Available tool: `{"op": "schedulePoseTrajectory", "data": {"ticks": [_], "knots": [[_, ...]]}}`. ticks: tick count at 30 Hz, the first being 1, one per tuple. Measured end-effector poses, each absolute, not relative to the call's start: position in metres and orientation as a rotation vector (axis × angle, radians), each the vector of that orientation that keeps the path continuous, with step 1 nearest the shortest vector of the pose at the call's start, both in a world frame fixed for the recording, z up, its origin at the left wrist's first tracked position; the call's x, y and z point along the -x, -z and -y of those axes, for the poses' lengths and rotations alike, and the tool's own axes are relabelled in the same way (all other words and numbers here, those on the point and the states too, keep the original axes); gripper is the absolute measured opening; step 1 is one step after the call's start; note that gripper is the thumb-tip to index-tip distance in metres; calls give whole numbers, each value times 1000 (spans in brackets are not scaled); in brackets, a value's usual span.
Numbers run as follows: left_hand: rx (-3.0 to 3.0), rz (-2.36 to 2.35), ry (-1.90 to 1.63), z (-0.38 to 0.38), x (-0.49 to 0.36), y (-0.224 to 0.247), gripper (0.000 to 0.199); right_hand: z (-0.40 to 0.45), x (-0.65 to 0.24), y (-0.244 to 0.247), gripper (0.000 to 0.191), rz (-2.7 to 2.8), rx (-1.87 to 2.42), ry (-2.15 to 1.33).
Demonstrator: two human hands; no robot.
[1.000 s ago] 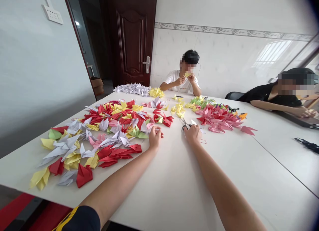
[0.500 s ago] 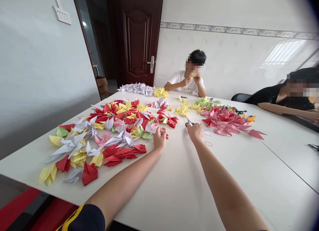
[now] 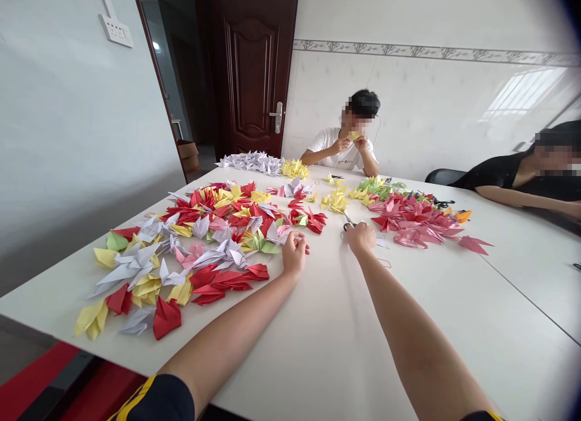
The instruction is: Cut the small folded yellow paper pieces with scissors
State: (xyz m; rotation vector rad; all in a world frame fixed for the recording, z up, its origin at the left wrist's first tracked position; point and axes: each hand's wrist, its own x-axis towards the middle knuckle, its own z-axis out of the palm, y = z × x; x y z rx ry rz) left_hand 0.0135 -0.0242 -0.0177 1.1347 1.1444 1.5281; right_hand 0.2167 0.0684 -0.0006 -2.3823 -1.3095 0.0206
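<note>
Head view: just off the right grip [image 3: 362, 238], black-handled scissors [image 3: 349, 225] are met at ten o'clock; whether they are clasped or merely touched cannot be made out, as the fingertips are hidden behind the knuckles. If only touched, they may be skidded over the counter [image 3: 327, 348] by a small nudge. The blades are aimed toward eleven o'clock, near yellow folded pieces [image 3: 334, 201], whose corners could be creased or nicked by a forward push.

Near nine o'clock from there, the left grip [image 3: 295, 251] is held with fingers curled in; whether anything thin is pinched cannot be seen. The mixed heap [image 3: 200, 227] is spread close by at its ten o'clock, and the nearest folds could be snagged or flattened by a leftward swing. Red folded pieces [image 3: 218, 280] at eight o'clock could be swept aside by the left forearm [image 3: 240, 324].

Farther out, a pink heap [image 3: 420, 218] is spread at the right grip's two o'clock and could be disturbed by an outward turn of the wrist. Toward eight o'clock, a yellow folded bird [image 3: 92, 318] is set near the counter's edge, from which it could be dropped if the heap is shoved.
</note>
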Motion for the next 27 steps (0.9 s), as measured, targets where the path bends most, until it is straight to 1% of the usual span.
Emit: {"op": "schedulePoseTrajectory", "data": {"ticks": [4, 8, 11, 16, 19, 22, 24, 27], "knots": [[-1120, -1151, -1516, 25, -14, 16, 10, -57, -223, 5, 38, 1206, 2314, -79], [-1102, -1141, -1514, 25, -14, 15, 9, -36, -230, 12, 39, 1283, 1998, 62], [-1106, -1135, -1512, 25, -15, 15, 10, -28, -234, 10, 41, 1367, 1867, 165], [-1111, -1143, -1507, 24, -14, 18, 10, -52, -248, -14, 39, 1280, 1912, 161], [-1108, -1131, -1517, 24, -14, 18, 10, -74, -267, -25, 34, 1020, 2066, -17], [-1107, -1135, -1518, 25, -15, 18, 9, -80, -282, -24, 34, 909, 2067, -159], [-1122, -1143, -1510, 25, -15, 17, 8, -74, -282, -22, 29, 937, 2038, -158], [-1134, -1147, -1495, 27, -15, 15, 6, -54, -262, -22, 25, 956, 1913, -15]]}}
